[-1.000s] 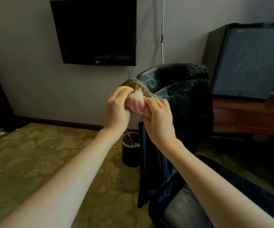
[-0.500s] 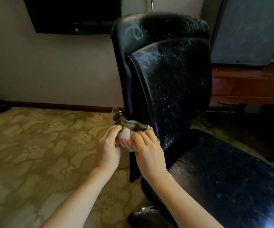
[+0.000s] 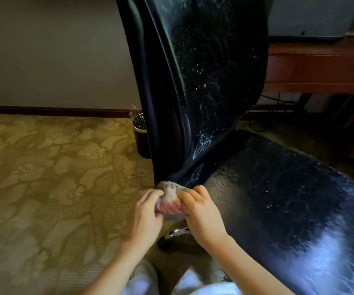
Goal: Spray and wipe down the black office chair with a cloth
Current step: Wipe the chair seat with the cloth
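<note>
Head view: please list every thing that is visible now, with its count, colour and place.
black office chair: 1, black with white spray droplets, centre and right.
cloth: 1, grey and pink, at the chair's lower left edge, where backrest meets seat.
waste bin: 1, black, on the carpet behind the backrest.
carpet: 1, yellow-green floral, left floor.
wooden desk: 1, brown, upper right, behind the chair.
left hand: 1, grips the cloth from the left.
right hand: 1, grips the cloth from the right.

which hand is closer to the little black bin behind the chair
Left. The left hand grips the cloth on the same side as the bin; the right hand grips it further right, by the seat.
</note>
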Demonstrator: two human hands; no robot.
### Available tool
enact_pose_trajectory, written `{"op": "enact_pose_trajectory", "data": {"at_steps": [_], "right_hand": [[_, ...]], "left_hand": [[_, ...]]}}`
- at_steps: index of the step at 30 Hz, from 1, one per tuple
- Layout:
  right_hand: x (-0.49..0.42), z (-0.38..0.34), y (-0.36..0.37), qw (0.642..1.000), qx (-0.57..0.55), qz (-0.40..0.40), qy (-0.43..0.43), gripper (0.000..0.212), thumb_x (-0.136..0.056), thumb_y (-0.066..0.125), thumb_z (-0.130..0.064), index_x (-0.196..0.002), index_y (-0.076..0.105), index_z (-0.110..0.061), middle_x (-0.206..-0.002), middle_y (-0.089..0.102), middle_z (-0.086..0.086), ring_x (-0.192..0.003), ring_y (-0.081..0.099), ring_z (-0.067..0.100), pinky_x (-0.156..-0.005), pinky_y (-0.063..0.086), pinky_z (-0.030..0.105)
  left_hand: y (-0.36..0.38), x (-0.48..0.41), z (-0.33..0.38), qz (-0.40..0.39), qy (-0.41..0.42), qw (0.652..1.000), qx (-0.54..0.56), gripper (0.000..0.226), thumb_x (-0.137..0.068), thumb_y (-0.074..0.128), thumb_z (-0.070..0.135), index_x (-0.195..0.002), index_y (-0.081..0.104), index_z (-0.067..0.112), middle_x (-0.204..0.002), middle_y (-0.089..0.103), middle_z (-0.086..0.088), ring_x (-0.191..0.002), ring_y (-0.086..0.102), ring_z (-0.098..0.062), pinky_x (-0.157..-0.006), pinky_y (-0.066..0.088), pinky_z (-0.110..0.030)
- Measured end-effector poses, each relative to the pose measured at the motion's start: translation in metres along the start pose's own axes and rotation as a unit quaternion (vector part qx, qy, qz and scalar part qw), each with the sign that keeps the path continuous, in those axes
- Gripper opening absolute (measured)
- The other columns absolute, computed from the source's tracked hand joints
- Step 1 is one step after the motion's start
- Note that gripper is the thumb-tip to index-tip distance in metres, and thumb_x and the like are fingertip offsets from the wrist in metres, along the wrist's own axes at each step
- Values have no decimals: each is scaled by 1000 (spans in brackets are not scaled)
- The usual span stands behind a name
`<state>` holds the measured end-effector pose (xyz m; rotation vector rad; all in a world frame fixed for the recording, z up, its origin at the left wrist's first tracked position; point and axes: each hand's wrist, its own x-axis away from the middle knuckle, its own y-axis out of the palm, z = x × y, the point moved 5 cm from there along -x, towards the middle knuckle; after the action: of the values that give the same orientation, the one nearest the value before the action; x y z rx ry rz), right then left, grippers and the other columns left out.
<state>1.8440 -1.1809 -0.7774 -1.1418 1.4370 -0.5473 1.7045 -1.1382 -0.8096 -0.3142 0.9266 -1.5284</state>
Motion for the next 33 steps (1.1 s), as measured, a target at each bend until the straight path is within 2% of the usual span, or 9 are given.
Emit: {"op": "enact_pose_trajectory", "data": {"at_steps": [4, 8, 12, 16, 20, 23, 27, 30, 33], "right_hand": [[47, 34, -22, 997, -18, -25, 73, 44, -68, 79, -15, -110, 65, -18, -104, 67, -7, -88, 51, 18, -65, 50, 27], [80, 68, -35, 987, 10, -59, 147, 49, -71, 79, -15, -118, 64, -19, -112, 67, -5, -92, 54, 21, -73, 52, 30], [101, 80, -27, 980, -9, -81, 180, 63, -65, 79, -3, -122, 60, -20, -114, 67, -4, -87, 54, 23, -68, 54, 34], [87, 76, -11, 988, -30, -50, 146, 56, -74, 67, -5, -124, 53, -27, -120, 62, -7, -91, 51, 22, -75, 49, 30], [49, 71, 5, 992, -21, -27, 120, 38, -83, 56, -18, -121, 56, -25, -116, 62, -1, -91, 53, 24, -75, 48, 32], [27, 72, 28, 987, -31, -68, 140, 42, -87, 38, -27, -126, 53, -27, -123, 60, 0, -96, 52, 27, -83, 46, 37], [30, 82, 35, 985, -39, -97, 135, 41, -79, 61, -15, -119, 58, -26, -112, 64, -1, -87, 53, 24, -79, 43, 31], [46, 89, 34, 981, -52, -153, 106, 46, -73, 62, -19, -118, 57, -27, -114, 63, -4, -91, 55, 25, -81, 36, 24], [60, 91, 24, 977, -50, -187, 93, 48, -75, 64, -20, -121, 56, -28, -119, 62, -5, -94, 54, 24, -81, 31, 22]], "left_hand": [[28, 17, 38, -79, 43, 996, -1, 50, -69, 65, -4, -110, 60, 24, -112, 56, 8, -99, 57, -18, -81, 53, -40], [53, 26, 79, -107, 92, 989, -45, 46, -82, 60, 4, -123, 55, 24, -125, 51, 10, -113, 49, -14, -90, 48, -32], [75, 29, 86, -122, 98, 986, -48, 48, -83, 59, 2, -128, 53, 19, -129, 50, 5, -117, 45, -16, -95, 46, -29], [79, 17, 70, -94, 121, 985, -74, 45, -73, 66, -3, -115, 63, 13, -114, 61, -2, -103, 57, -23, -82, 54, -36], [76, -17, 42, -47, 89, 987, -121, 52, -64, 70, -13, -112, 66, 6, -112, 66, -10, -102, 61, -31, -85, 54, -43], [79, -36, 27, -49, 62, 986, -147, 49, -66, 69, -16, -111, 68, 3, -112, 67, -14, -101, 62, -36, -86, 54, -48], [81, -29, 25, -79, 91, 980, -156, 49, -59, 71, -16, -105, 70, 3, -105, 70, -12, -93, 65, -35, -78, 57, -47], [79, -12, 28, -88, 113, 977, -156, 48, -56, 71, -12, -102, 71, 5, -101, 71, -10, -87, 67, -32, -73, 59, -42], [76, 9, 39, -100, 130, 971, -172, 35, -66, 62, 1, -99, 73, 8, -98, 71, -6, -83, 68, -28, -69, 60, -35]]}}
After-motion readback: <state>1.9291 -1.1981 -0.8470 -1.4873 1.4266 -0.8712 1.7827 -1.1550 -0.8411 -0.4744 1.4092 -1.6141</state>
